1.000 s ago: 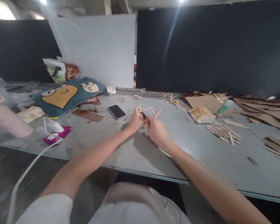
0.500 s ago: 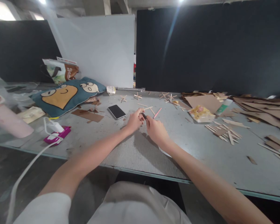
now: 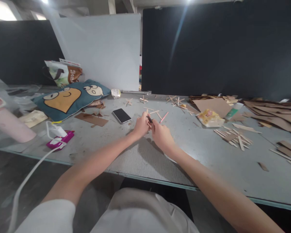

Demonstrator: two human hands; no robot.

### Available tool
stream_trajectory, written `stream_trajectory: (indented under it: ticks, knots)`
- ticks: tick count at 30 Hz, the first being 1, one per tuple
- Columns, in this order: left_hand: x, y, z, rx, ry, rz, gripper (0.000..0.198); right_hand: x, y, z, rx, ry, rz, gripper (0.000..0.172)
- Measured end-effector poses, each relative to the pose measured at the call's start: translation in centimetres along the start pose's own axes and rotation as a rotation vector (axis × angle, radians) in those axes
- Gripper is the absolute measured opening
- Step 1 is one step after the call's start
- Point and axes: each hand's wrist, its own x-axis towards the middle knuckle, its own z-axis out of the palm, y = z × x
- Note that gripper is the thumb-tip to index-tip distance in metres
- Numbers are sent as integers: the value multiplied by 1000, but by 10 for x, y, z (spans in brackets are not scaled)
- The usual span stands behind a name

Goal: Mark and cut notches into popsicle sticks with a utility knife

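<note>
Nearest to the body runs the table's front edge [image 3: 145,179], and both forearms cross over it; a small piece dropped toward the lap could, I judge, go over this border; gray tabletop [image 3: 128,158] stretches from there to the hands, so the forearms have room to draw back; a whitish rim [image 3: 171,159] shows under the right forearm, too hidden to name. The right hand [image 3: 161,133] is closed upon a small dark object [image 3: 149,119], whose kind I cannot tell; the left hand [image 3: 141,125] has its fingers curled, seemingly pinching a pale stick [image 3: 147,112]; the hands nearly meet, so a slip of the dark object could hurt the left fingertips, and too strong pressing could split the thin wood. To the left lies the phone [image 3: 121,115], which a sideways sweep could push; just beyond the hands, a pink stick [image 3: 164,117] and a loose stick [image 3: 154,112] limit forward motion; farther, crossed sticks [image 3: 143,99] could be scattered by a careless reach; last, the dark panel [image 3: 220,48] closes the room behind.
</note>
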Motion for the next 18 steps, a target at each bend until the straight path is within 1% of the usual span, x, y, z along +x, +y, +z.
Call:
stream_trajectory:
  ticks: [5,7,12,14,18]
  knots:
    - [2,1,-8,89,-54,95,30,1,1,1,24,25,8,36]
    - [2,1,-8,85,-61,93,31,2,2,1,39,30,7,35]
    - [0,1,0,-1,14,6,34,3,3,3,80,38,-5,34]
    - [-1,1,0,7,9,24,35,4,3,4,89,49,-4,34]
    - [1,-2,-4,84,-46,98,30,5,5,7,109,67,-6,34]
